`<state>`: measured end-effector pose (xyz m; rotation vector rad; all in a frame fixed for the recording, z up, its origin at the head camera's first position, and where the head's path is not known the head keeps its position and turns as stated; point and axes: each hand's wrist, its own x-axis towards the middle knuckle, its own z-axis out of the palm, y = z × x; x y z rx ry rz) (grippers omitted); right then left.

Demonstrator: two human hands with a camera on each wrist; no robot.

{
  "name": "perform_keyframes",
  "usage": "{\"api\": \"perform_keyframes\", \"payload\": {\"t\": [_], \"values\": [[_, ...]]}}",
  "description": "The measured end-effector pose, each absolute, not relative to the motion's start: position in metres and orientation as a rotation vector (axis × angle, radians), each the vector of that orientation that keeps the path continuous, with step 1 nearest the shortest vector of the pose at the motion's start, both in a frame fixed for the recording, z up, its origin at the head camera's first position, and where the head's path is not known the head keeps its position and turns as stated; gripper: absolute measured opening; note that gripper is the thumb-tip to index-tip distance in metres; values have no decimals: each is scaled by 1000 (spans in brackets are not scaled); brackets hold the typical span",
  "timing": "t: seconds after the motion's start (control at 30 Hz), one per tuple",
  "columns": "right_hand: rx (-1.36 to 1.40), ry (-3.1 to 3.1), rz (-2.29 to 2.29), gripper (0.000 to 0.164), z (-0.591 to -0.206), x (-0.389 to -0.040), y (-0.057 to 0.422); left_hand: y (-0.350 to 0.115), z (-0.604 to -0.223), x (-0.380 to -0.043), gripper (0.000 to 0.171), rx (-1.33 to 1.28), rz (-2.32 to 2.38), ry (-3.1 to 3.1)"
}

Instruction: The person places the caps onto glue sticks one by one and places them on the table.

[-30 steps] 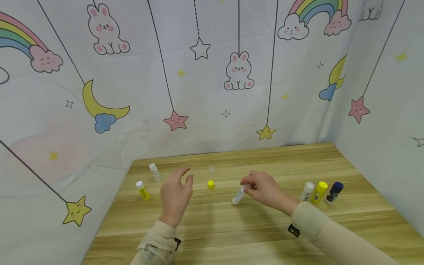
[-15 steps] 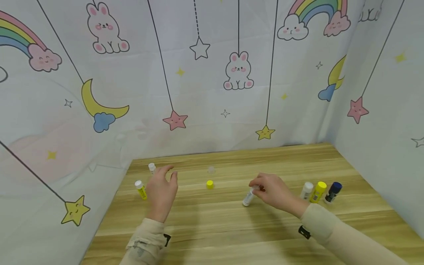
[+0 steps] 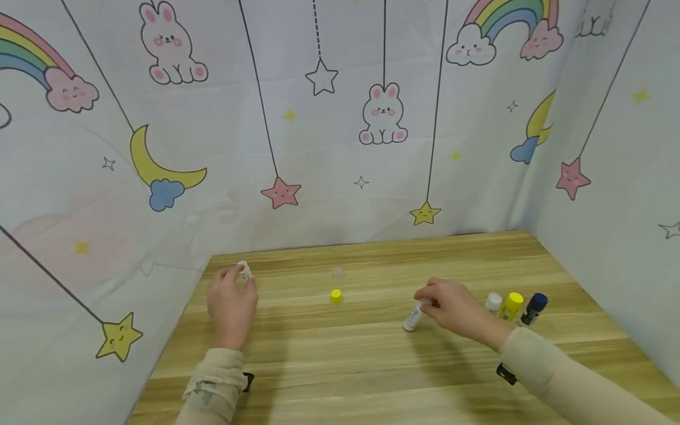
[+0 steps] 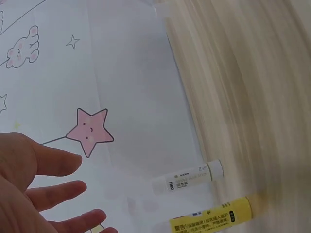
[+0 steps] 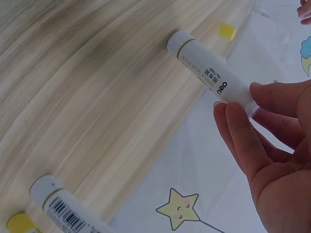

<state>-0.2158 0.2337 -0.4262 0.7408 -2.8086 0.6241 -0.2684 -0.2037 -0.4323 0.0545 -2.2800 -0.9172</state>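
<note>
My right hand [image 3: 451,307] pinches a white glue stick [image 3: 414,317] by its upper end, between thumb and fingertips. In the right wrist view the glue stick [image 5: 209,73] leans, its white base at the wood. Over at the left my left hand [image 3: 231,307] has its fingers spread and overlaps another white glue stick [image 3: 245,271] in the head view. From the left wrist, that white glue stick [image 4: 187,178] and a yellow glue stick [image 4: 214,218] stand apart from the fingers [image 4: 58,160]. The yellow one is hidden behind the hand in the head view.
A yellow cap [image 3: 336,296] and a clear cap [image 3: 339,273] lie mid-table. Right of my right hand stand a white glue stick [image 3: 493,303], a yellow glue stick [image 3: 512,307] and a dark blue glue stick [image 3: 534,309]. Printed cloth [image 3: 329,147] walls the table's back.
My left hand has moved left, from open table to the white glue stick at the back left. The right hand has shifted right, bringing its pinched glue stick along.
</note>
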Motion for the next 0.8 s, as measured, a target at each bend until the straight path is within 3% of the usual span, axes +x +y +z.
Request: {"api": "perform_keyframes", "payload": {"t": [0.33, 0.8], "values": [[734, -2855, 552, 19, -418, -210, 247, -224, -445, -275, 60, 233, -1015, -2422], [745, -2880, 446, 19, -412, -210, 267, -240, -459, -281, 70, 324, -1096, -2447]]}}
